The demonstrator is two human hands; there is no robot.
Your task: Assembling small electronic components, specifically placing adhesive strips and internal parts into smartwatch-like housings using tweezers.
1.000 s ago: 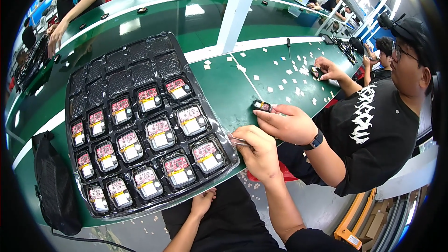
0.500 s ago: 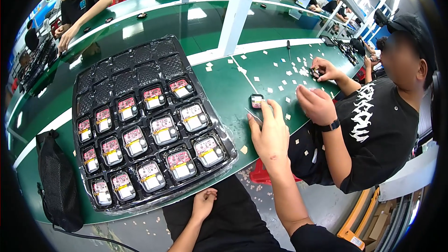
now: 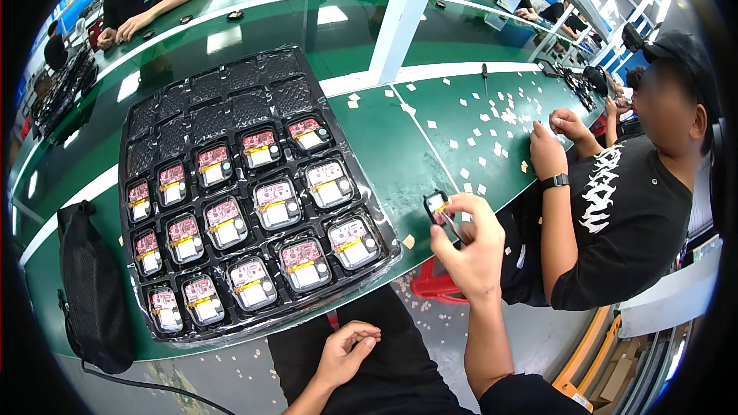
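Observation:
My right hand point(image 3: 475, 250) is closed around thin metal tweezers point(image 3: 452, 223). Their tips reach a small dark-cased electronic device point(image 3: 436, 206), tilted against my index finger; whether the fingers grip the device too I cannot tell. My left hand point(image 3: 346, 351) hovers over my lap with fingers curled together, nothing visible in it. Left of my right hand lies a black moulded tray point(image 3: 388, 242). Several open device halves with red circuit boards and silver batteries, such as the one at the near right corner point(image 3: 354, 244), sit in its nearer pockets; the far pockets hold none.
Small pale square pieces point(image 3: 492, 127) are scattered over the green bench point(image 3: 419, 157), with a screwdriver point(image 3: 484, 77) beyond. A black mesh bag point(image 3: 92, 292) lies left of the tray. A co-worker point(image 3: 623, 215) sits close on the right. A white post point(image 3: 400, 23) rises behind the tray.
My right hand has moved nearer and right, and the device now stands tilted at its fingers instead of lying flat. My left hand has moved slightly right. The co-worker's hands have drawn back.

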